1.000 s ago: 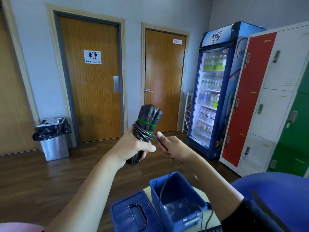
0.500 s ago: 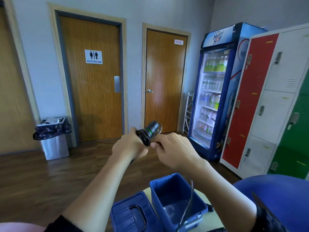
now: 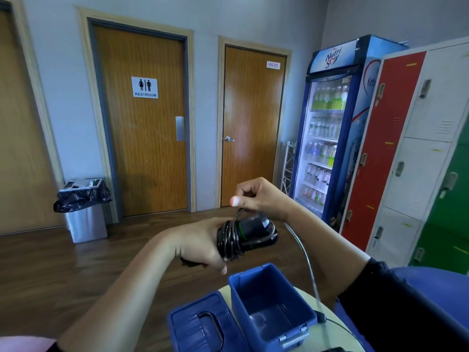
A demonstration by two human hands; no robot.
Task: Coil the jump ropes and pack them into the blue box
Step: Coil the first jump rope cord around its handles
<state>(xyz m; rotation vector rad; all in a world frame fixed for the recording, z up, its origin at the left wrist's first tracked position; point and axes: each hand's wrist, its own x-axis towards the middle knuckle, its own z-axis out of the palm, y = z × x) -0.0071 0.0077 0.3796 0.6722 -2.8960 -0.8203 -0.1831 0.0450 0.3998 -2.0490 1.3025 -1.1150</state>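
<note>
- Coiling looked approx. half done, we judged: left hand [image 3: 200, 246] gripped the jump rope handles [image 3: 253, 233], fingers curled tight round them, w/ several turns of cord [image 3: 228, 240] wound on.
- Right hand [image 3: 258, 196] pinched the cord just above the handles, thumb & finger closed on it; the loose tail ran down past the blue box [image 3: 279, 290].
- We saw the box open & empty on the table [image 3: 330, 336], lid [image 3: 203, 323] beside it; packing not yet begun.
- Count: 1 box, 1 lid, 1 rope for sure; black end [image 3: 321, 317] by the box, same rope or a 2nd, we couldn't tell.
</note>
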